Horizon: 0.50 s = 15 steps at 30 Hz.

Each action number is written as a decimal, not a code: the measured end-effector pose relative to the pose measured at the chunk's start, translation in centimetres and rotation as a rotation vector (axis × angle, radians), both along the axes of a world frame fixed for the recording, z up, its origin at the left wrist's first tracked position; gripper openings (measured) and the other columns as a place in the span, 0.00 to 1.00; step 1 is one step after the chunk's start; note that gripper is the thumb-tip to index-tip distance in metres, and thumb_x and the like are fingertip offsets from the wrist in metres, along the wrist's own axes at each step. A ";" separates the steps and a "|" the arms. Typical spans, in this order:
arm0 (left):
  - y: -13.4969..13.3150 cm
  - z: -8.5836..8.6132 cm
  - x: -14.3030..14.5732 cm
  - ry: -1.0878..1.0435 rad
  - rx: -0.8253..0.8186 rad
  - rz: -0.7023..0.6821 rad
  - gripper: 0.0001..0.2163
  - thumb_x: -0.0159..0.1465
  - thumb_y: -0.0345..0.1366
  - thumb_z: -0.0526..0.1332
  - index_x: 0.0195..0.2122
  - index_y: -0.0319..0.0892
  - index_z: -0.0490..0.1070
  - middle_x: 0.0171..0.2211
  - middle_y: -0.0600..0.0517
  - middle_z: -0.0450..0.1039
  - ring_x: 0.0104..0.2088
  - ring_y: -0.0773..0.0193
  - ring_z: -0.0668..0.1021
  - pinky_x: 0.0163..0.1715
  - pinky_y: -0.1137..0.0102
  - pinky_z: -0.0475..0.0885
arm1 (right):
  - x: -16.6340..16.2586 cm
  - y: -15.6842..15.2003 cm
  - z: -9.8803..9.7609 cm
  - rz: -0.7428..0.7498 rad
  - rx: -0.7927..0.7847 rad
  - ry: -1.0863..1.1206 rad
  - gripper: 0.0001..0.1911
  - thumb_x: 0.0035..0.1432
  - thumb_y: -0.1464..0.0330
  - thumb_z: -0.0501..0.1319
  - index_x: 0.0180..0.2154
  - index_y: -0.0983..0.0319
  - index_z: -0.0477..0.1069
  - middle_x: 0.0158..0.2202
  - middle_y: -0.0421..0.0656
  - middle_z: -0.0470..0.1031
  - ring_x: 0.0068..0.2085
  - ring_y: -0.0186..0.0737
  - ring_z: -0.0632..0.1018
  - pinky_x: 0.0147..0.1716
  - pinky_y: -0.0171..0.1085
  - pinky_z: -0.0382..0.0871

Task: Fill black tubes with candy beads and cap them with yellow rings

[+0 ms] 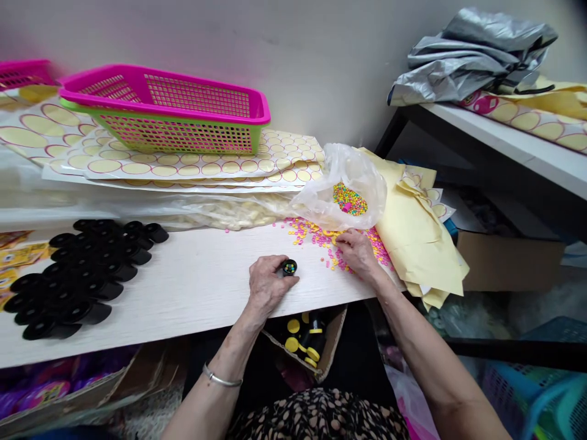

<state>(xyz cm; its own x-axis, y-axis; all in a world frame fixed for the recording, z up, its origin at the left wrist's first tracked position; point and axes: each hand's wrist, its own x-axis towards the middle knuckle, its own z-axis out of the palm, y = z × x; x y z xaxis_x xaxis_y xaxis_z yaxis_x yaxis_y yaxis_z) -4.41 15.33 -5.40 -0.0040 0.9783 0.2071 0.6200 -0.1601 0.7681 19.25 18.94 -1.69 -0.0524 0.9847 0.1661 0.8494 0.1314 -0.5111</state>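
My left hand (268,284) is wrapped around a small black pot (290,267) standing on the white table (206,269). Little coloured beads show inside its open mouth. Over a scattered heap of tiny pink and yellow pieces (302,231), my right hand (360,252) has its fingers drawn together at the tips. Something yellow lies at those fingertips, but I cannot make out what they grip. Just behind that hand, a clear plastic bag (312,201) lies with its mouth open, showing multicoloured beads (349,198) and a small pink item.
Several black pots (87,269) stand grouped at the left. Behind are a pink and green basket (183,131) and sheets with printed circles (293,162). Yellow paper (413,226) lies right. Below the table edge, a cardboard box (337,342) holds yellow-capped black containers. A shelf (513,137) juts in.
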 end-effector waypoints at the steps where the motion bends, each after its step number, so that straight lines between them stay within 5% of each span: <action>1: 0.0 0.0 0.0 0.004 -0.002 0.001 0.18 0.42 0.35 0.69 0.37 0.46 0.76 0.37 0.53 0.77 0.41 0.57 0.75 0.44 0.61 0.69 | 0.0 0.0 0.0 0.056 -0.009 0.017 0.09 0.53 0.73 0.55 0.29 0.62 0.75 0.31 0.42 0.70 0.34 0.36 0.70 0.34 0.34 0.60; 6: 0.0 0.0 0.1 0.016 -0.005 0.018 0.18 0.42 0.35 0.70 0.36 0.47 0.76 0.37 0.53 0.77 0.40 0.57 0.75 0.44 0.62 0.69 | -1.4 -1.0 -0.6 0.245 -0.032 -0.036 0.09 0.55 0.71 0.57 0.26 0.62 0.74 0.30 0.41 0.70 0.35 0.36 0.69 0.36 0.35 0.59; 15: 0.0 0.0 0.2 0.019 0.004 0.018 0.17 0.43 0.36 0.70 0.36 0.47 0.76 0.37 0.53 0.77 0.40 0.57 0.75 0.44 0.61 0.69 | -0.7 -0.7 -0.4 0.205 0.020 0.112 0.07 0.54 0.73 0.56 0.28 0.63 0.73 0.29 0.41 0.69 0.35 0.36 0.70 0.37 0.35 0.60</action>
